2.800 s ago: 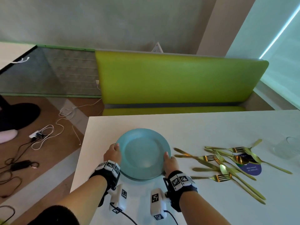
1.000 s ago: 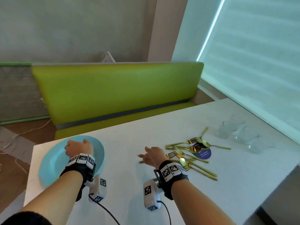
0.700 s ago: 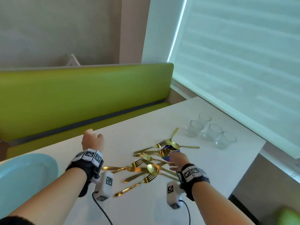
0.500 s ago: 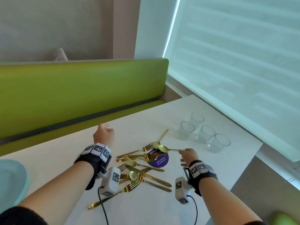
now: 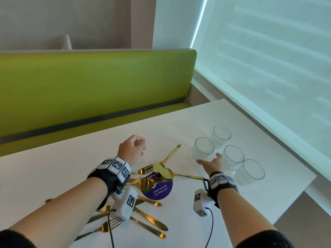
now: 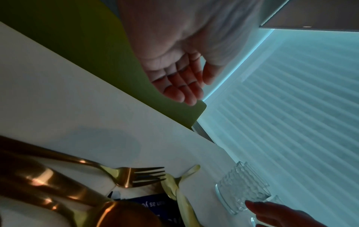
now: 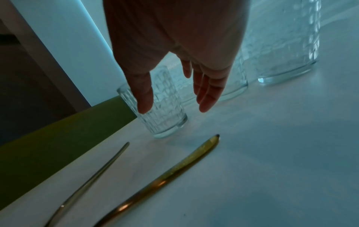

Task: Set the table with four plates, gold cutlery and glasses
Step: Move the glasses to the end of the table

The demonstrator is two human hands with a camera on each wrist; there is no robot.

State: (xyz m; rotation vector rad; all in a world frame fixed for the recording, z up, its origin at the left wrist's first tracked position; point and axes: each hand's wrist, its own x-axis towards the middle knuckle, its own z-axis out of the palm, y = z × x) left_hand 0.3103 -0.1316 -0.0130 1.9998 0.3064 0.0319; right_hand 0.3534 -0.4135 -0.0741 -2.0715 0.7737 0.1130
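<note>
Several clear ribbed glasses stand in a cluster at the right of the white table [image 5: 75, 176]. My right hand [image 5: 208, 158] is open and reaches to the nearest glass [image 5: 202, 149]. In the right wrist view my right hand [image 7: 174, 110] spreads thumb and fingers just in front of that glass [image 7: 165, 119], without a grip on it. My left hand [image 5: 136, 145] hovers loosely curled and holds nothing; the left wrist view shows its bare palm [image 6: 184, 83]. Gold cutlery [image 5: 148, 178] lies in a loose pile under my left forearm. No plate is in view.
A round purple sticker [image 5: 158, 189] lies under the cutlery. A green bench [image 5: 89, 86] runs along the table's far side. A window blind [image 5: 268, 68] is at the right. The table's right edge [image 5: 293, 194] is just past the glasses.
Both hands let go of the blue plate and moved right across the cutlery. The plate slid out of view at the left. My right hand has reached the glasses.
</note>
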